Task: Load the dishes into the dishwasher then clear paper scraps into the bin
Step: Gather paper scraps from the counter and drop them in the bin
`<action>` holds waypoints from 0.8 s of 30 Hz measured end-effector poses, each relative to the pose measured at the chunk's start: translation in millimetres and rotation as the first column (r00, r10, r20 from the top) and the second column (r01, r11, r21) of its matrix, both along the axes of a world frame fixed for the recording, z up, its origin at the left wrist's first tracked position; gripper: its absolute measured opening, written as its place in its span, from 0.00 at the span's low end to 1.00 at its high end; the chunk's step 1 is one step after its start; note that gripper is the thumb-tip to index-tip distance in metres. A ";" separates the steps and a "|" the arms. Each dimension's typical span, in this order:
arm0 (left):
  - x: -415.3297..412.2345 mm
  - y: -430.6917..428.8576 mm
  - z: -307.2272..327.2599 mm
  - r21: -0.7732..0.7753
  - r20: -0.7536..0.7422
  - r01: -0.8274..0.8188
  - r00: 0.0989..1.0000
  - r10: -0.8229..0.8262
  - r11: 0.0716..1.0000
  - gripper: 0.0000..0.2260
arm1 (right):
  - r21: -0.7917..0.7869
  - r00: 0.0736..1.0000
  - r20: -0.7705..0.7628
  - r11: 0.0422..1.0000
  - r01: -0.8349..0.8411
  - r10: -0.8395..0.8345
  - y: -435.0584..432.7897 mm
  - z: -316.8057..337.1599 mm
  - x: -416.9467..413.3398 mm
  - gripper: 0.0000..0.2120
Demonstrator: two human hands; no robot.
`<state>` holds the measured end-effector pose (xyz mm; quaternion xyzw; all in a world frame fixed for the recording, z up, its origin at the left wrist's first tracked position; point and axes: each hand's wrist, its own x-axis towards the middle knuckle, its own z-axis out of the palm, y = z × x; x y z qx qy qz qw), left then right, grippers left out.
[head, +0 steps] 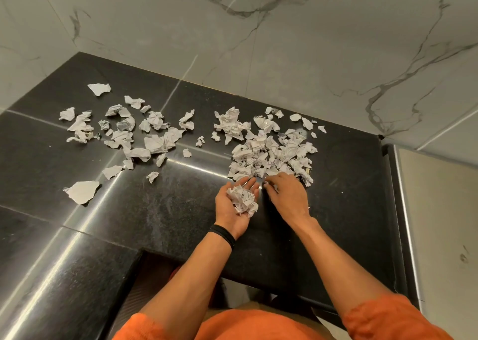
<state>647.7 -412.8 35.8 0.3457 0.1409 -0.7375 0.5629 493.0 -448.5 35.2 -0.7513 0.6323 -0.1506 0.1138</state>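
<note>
Torn, crumpled white paper scraps lie on a black stone counter (160, 210). A dense pile of scraps (271, 153) sits right of centre. A looser scatter of scraps (124, 133) spreads to the left. My left hand (234, 210) lies palm up at the near edge of the dense pile and cups a clump of scraps (243, 200) on straight fingers. Just to its right, my right hand (284, 195) is palm down, fingers curled over scraps at the pile's near edge. No dishes, dishwasher or bin are in view.
White marble-look wall tiles (258, 42) rise behind and to the left of the counter. The counter ends at a raised black edge (398, 210) on the right. One large flat scrap (82, 191) lies apart at the near left. The counter's front has a notch (165, 270) near my body.
</note>
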 end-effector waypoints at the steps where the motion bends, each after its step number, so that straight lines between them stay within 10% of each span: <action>1: -0.1 0.0 -1.2 -0.001 -0.001 0.000 1.000 0.000 1.000 0.20 | 0.004 0.990 0.127 0.998 0.056 -0.056 4.9 2.7 0.4 0.10; 5: -6.0 -0.7 -4.2 -0.021 -0.039 0.012 0.999 -0.013 1.000 0.21 | -0.001 0.887 0.462 1.000 0.006 -0.005 27.1 25.8 9.3 0.08; 10: -19.0 -4.8 -6.0 -0.028 -0.010 0.089 0.996 -0.089 0.996 0.17 | -0.051 0.864 0.465 0.980 -0.194 0.195 46.0 39.1 19.3 0.13; 14: -24.7 -7.7 -0.5 -0.055 -0.050 0.071 0.996 -0.074 0.996 0.19 | 0.067 0.802 0.595 0.998 0.016 -0.053 41.8 38.7 4.9 0.08; 24: -24.0 -4.4 0.7 0.011 -0.031 0.030 0.999 -0.030 0.999 0.18 | 0.111 0.993 0.034 0.988 0.105 -0.109 25.9 -1.8 -30.3 0.15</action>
